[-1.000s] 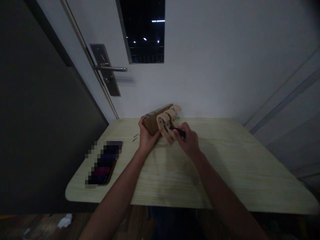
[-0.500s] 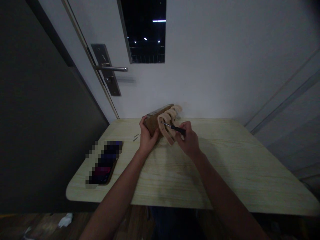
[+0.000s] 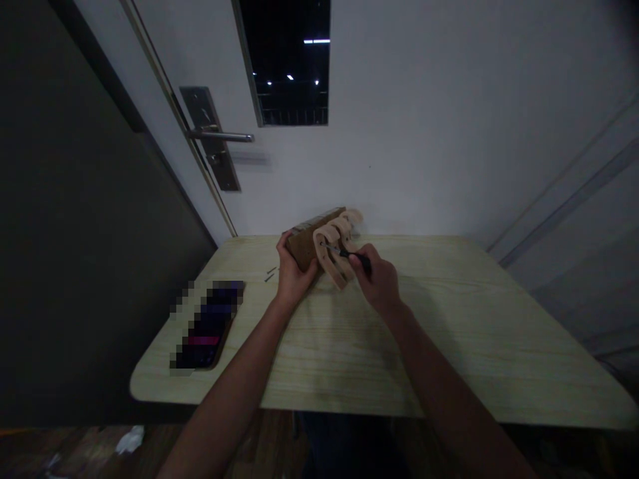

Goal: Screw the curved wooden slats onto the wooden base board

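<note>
My left hand (image 3: 295,271) is wrapped round the near left end of a brown block (image 3: 302,247), which looks like wood or cardboard and is tilted on the table. Pale, curved hook-shaped pieces (image 3: 327,234) sit along the block's right face. A black-handled screwdriver (image 3: 363,261) is in the closed fingers of my right hand (image 3: 379,279). Its thin metal shaft points left, and the tip is at a hole in the nearest hook piece. Whether a screw sits under the tip is too small to tell. Several loose screws (image 3: 270,274) lie left of my left hand.
A phone (image 3: 210,326), partly pixelated, lies on the left of the pale wood-grain table (image 3: 474,332). Behind the table stands a white door (image 3: 424,133) with a lever handle (image 3: 224,136) and a dark window (image 3: 289,60). A dark panel (image 3: 90,233) borders the left.
The fingers of my right hand have shifted on the screwdriver handle, which looks slightly turned. My left hand keeps its hold on the block. The whole view has moved very slightly.
</note>
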Demonstrator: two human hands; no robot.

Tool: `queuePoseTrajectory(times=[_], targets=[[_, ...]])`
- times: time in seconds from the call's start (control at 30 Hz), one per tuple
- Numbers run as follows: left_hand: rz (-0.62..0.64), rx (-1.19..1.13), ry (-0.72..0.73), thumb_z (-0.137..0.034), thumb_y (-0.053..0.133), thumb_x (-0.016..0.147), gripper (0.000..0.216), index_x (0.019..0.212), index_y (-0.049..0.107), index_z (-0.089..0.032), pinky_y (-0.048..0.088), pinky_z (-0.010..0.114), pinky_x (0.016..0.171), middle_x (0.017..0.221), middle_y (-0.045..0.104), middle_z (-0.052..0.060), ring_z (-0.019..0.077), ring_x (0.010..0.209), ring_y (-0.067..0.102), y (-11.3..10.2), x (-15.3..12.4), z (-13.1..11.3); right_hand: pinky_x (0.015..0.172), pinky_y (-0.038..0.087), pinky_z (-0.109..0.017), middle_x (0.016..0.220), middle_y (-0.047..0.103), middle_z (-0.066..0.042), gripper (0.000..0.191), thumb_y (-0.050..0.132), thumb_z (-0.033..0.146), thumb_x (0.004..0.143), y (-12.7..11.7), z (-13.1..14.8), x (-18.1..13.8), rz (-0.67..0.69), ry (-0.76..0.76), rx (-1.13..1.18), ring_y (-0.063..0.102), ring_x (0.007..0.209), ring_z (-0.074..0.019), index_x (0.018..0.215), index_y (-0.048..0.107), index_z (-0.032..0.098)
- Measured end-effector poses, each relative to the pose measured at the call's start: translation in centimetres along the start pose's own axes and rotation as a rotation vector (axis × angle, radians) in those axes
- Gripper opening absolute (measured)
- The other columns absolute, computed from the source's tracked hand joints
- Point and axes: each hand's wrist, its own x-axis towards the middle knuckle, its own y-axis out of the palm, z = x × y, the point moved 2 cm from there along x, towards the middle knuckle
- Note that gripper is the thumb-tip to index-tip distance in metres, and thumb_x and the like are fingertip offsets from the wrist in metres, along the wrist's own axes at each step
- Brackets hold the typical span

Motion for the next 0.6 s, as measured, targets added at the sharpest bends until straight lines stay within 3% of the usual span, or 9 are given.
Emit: queuePoseTrajectory(times=[0.2, 0.33, 0.6], targets=[[-0.015, -0.016, -0.023, -0.025, 0.065, 0.074, 0.074, 0.135, 0.023, -0.022, 0.03, 0.045, 0.114, 0.138, 0.036, 0.013, 0.0264, 0.13, 0.039, -0.11, -0.11, -0.18, 0.051, 0.035, -0.023, 0.067, 0.063, 0.002, 0.019, 0.044, 0.038, 0.089, 0.14, 0.09, -0.07, 0.032, 0.002, 0.048, 0.055, 0.051, -0.013, 0.1, 0.048, 0.022], [0.006, -0.005, -0.011, -0.019, 0.064, 0.071, 0.078, 0.136, 0.02, -0.022, 0.034, 0.044, 0.111, 0.136, 0.037, 0.013, 0.0256, 0.125, 0.043, -0.14, -0.12, -0.33, 0.052, 0.037, -0.024, 0.073, 0.065, 0.001, 0.017, 0.046, 0.03, 0.083, 0.23, 0.01, -0.15, 0.032, -0.007, 0.039, 0.057, 0.053, -0.0138, 0.098, 0.046, 0.023], [-0.012, -0.017, -0.018, -0.022, 0.066, 0.071, 0.076, 0.134, 0.023, -0.022, 0.03, 0.045, 0.113, 0.137, 0.036, 0.013, 0.0265, 0.128, 0.04, -0.17, -0.02, -0.16, 0.049, 0.033, -0.023, 0.058, 0.059, 0.002, 0.023, 0.042, 0.044, 0.09, 0.03, 0.07, -0.12, 0.037, 0.005, 0.007, 0.053, 0.048, -0.0126, 0.086, 0.05, 0.022]])
